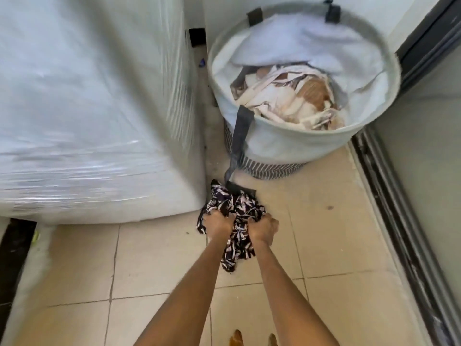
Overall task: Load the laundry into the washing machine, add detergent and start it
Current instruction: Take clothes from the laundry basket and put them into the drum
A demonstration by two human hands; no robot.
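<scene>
A dark garment with a white leaf print (238, 208) is bunched low over the tiled floor, just in front of the laundry basket. My left hand (218, 222) and my right hand (263, 227) both grip it from above, side by side. The round white fabric basket (279, 143) stands behind it, holding a pale blue cloth (299, 41) and cream and brown patterned laundry (287, 96). A dark basket strap (239, 143) hangs down to the garment. The washing machine (87, 96), wrapped in clear plastic film, fills the left side; its lid and controls are out of view.
A dark sliding-door track and frame (389, 196) run along the right. Beige floor tiles (336, 221) lie between the machine and the door. A small dark block (197, 37) sits against the wall behind the machine. My toes (235, 338) show at the bottom edge.
</scene>
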